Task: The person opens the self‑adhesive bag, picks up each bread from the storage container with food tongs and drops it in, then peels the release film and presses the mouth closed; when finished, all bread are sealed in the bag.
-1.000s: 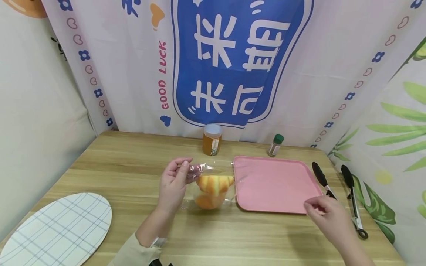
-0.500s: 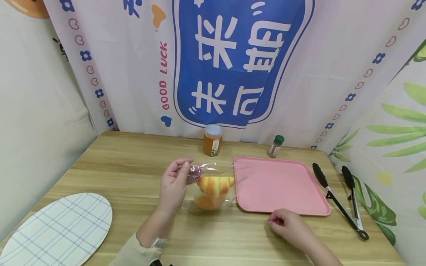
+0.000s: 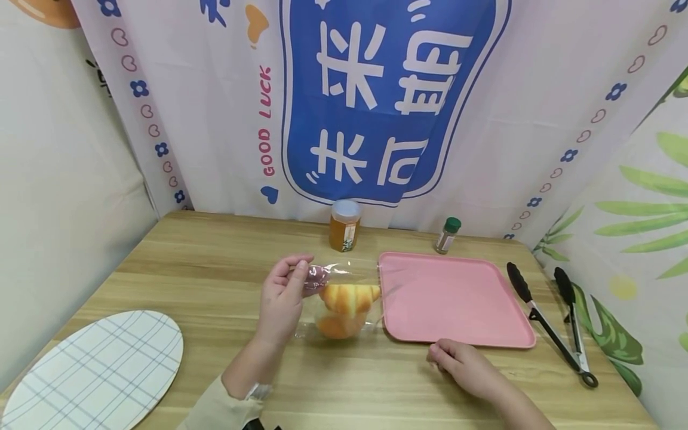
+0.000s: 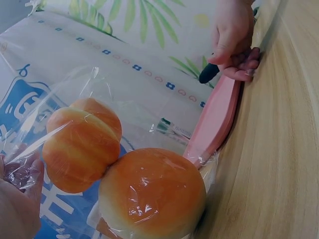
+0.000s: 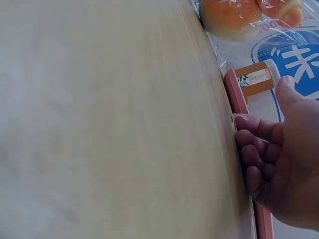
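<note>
My left hand (image 3: 280, 301) pinches the left side of a clear plastic bag (image 3: 344, 272) between thumb and fingers. Inside it are a croissant (image 3: 350, 297) and, on its near side, a round bun (image 3: 338, 327). The left wrist view shows the bun (image 4: 154, 194) large, with the croissant (image 4: 82, 144) beside it under shiny film. Just in front of the pink tray (image 3: 457, 298), close over the table, is my right hand (image 3: 462, 365). In the right wrist view the right hand (image 5: 294, 159) has loosely curled fingers, a raised thumb and nothing in its grasp.
Black-tipped tongs (image 3: 556, 340) lie spread to the right of the tray. A honey-coloured jar (image 3: 344, 232) and a green-capped spice bottle (image 3: 447, 236) stand along the back. An oval checked board (image 3: 97, 376) lies at the left front of the wooden table.
My right hand has come left from beside the tongs to the tray's front edge, with a small further shift in the last half second. The left hand and bag have stayed put.
</note>
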{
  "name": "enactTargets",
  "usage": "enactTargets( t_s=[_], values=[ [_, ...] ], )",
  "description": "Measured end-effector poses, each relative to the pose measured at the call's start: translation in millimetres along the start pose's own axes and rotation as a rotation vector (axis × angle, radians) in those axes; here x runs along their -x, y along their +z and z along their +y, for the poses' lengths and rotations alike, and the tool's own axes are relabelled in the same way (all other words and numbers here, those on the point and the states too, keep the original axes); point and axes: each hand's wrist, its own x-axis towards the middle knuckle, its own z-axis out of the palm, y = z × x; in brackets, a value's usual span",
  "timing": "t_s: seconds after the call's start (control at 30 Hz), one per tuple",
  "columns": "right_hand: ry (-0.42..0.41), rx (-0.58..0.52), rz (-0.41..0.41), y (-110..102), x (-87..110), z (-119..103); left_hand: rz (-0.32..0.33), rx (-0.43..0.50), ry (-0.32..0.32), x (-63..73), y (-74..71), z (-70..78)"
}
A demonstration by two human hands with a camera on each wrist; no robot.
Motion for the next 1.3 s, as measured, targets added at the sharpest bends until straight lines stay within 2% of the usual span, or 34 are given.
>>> enactTargets(
  t_s=[0.1, 0.2, 0.33, 0.4, 0.47, 0.63, 0.73, 0.83, 0.93, 1.1, 1.3],
  values=[
    [0.005, -0.046, 0.007, -0.6, -1.2, 1.0, -0.004, 0.010, 0.008, -0.3, -0.1, -0.2],
    [0.007, -0.151, 0.031, -2.3, -1.9, 0.6, -0.006, 0.004, 0.008, -0.2, -0.5, 0.4],
    [0.006, -0.246, 0.098, -10.4, -3.9, -8.3, -0.007, -0.009, -0.002, -0.3, -0.7, 0.7],
    [0.001, -0.247, 0.139, -16.4, -6.2, -17.5, -0.004, -0.016, -0.007, -0.7, -0.6, 0.7],
    [-0.037, -0.228, 0.188, -21.5, -10.7, -29.4, -0.001, -0.022, -0.008, -0.9, -1.1, 1.3],
    [-0.178, -0.231, 0.280, -27.0, -32.6, -64.0, 0.010, -0.012, -0.009, -1.8, -2.0, 1.7],
    [-0.207, -0.331, 0.293, -25.7, -48.6, -82.2, 0.007, 0.008, -0.002, -2.4, -1.9, 1.2],
    [-0.173, -0.478, 0.298, -23.2, -59.0, -94.3, -0.006, 0.016, 0.013, -3.1, -2.4, 0.3],
    [-0.136, -0.550, 0.328, -21.4, -63.7, -99.7, -0.023, 0.003, 0.050, -4.6, -5.4, -1.0],
    [-0.145, -0.550, 0.363, -21.7, -66.8, -100.3, -0.053, -0.057, 0.119, -8.6, -13.8, -1.6],
    [-0.183, -0.596, 0.379, -21.8, -68.2, -100.0, -0.088, -0.088, 0.093, -12.2, -22.2, -0.9]
  ],
)
